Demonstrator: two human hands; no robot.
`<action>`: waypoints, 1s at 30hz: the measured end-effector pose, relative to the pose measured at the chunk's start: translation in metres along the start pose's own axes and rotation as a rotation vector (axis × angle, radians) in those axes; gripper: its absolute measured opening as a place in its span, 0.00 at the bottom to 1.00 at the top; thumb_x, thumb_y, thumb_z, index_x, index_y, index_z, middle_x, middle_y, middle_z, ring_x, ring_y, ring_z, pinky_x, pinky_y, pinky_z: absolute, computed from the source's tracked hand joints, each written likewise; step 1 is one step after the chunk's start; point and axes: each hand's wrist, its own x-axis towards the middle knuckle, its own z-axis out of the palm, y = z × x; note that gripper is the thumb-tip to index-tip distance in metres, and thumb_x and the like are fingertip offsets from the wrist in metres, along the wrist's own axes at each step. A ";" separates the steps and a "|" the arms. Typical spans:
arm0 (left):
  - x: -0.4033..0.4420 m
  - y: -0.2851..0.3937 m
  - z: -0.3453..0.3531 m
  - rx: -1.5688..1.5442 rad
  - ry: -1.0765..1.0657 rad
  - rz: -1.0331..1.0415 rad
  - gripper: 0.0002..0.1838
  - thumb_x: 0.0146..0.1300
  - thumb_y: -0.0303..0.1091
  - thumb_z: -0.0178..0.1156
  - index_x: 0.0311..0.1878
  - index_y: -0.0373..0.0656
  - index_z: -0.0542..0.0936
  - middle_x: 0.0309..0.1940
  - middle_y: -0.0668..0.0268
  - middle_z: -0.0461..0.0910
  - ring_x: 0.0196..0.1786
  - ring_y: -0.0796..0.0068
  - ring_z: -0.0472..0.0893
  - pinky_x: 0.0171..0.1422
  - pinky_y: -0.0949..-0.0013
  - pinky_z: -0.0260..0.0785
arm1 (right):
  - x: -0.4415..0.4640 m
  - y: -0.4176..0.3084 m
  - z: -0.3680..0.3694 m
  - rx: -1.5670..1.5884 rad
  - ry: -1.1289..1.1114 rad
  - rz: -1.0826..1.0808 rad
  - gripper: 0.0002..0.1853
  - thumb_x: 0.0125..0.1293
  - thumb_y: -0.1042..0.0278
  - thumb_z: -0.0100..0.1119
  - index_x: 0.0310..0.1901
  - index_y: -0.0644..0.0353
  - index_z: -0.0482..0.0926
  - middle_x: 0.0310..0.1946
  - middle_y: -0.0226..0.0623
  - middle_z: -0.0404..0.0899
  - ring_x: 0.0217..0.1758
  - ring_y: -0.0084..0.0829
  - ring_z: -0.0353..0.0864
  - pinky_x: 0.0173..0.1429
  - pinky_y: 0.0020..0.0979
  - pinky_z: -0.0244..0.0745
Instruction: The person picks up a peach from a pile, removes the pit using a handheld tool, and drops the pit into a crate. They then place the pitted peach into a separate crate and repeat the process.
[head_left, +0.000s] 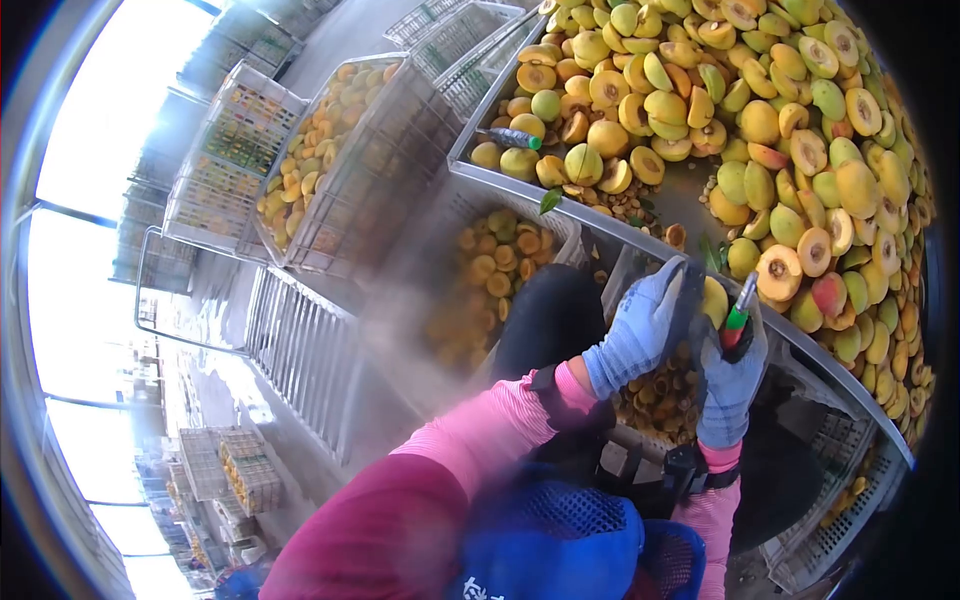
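My left hand (645, 322), in a blue glove with a dark palm, is closed around a yellow peach (714, 300) in front of my lap. Part of the fruit is hidden by the fingers. Close beside it, my right hand (734, 388), gloved the same way, grips a small tool with a green and red handle (737, 320). Its short metal end points up, and I cannot make out its exact kind. Both hands are just off the near edge of a metal table (620, 226) heaped with whole and halved peaches (790, 170).
A crate of halved peaches (505, 255) stands by my leg. Below my hands lies a container of peach pits (660, 405). Another similar tool (512, 138) rests on the table. To the left are a full crate (340, 150) and a slatted pallet (300, 345).
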 end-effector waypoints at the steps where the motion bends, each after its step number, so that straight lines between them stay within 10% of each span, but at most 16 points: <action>1: 0.001 -0.003 -0.002 0.055 -0.038 -0.052 0.18 0.63 0.33 0.53 0.53 0.33 0.70 0.42 0.49 0.77 0.42 0.49 0.78 0.44 0.58 0.71 | 0.001 -0.013 0.000 0.154 -0.059 0.156 0.26 0.55 0.73 0.58 0.57 0.68 0.68 0.46 0.38 0.76 0.45 0.27 0.77 0.51 0.27 0.72; 7: 0.029 0.015 -0.032 0.143 -0.247 -0.317 0.13 0.63 0.40 0.53 0.43 0.40 0.73 0.36 0.54 0.78 0.39 0.53 0.79 0.40 0.57 0.70 | -0.004 0.039 0.001 -0.014 -0.034 0.003 0.25 0.57 0.70 0.58 0.57 0.67 0.68 0.43 0.36 0.76 0.40 0.26 0.78 0.46 0.25 0.74; 14: 0.018 0.023 -0.017 -0.197 -0.061 -0.346 0.17 0.61 0.33 0.54 0.53 0.37 0.71 0.40 0.49 0.76 0.41 0.48 0.77 0.46 0.56 0.69 | -0.013 0.013 0.000 0.718 0.075 0.609 0.27 0.62 0.64 0.58 0.62 0.59 0.65 0.32 0.27 0.70 0.28 0.16 0.72 0.34 0.21 0.74; 17: -0.024 -0.037 0.014 0.095 -0.153 -0.086 0.38 0.52 0.26 0.61 0.67 0.32 0.59 0.47 0.46 0.73 0.43 0.48 0.75 0.49 0.59 0.69 | 0.000 0.013 0.004 0.423 -0.109 0.345 0.28 0.57 0.64 0.65 0.58 0.62 0.68 0.40 0.30 0.76 0.38 0.23 0.76 0.43 0.27 0.75; 22: 0.001 -0.018 -0.012 -0.275 -0.197 -0.396 0.37 0.53 0.33 0.65 0.63 0.28 0.60 0.48 0.49 0.75 0.47 0.54 0.78 0.53 0.61 0.72 | 0.022 -0.009 0.002 0.213 -0.283 0.131 0.30 0.48 0.72 0.70 0.55 0.66 0.72 0.48 0.34 0.76 0.48 0.29 0.75 0.56 0.29 0.70; 30: 0.001 -0.035 0.003 0.028 0.004 -0.316 0.34 0.47 0.32 0.69 0.57 0.34 0.65 0.36 0.53 0.79 0.37 0.50 0.80 0.39 0.59 0.74 | 0.047 -0.001 0.005 0.526 -0.070 0.340 0.17 0.60 0.76 0.61 0.51 0.64 0.74 0.36 0.29 0.77 0.36 0.15 0.73 0.38 0.18 0.69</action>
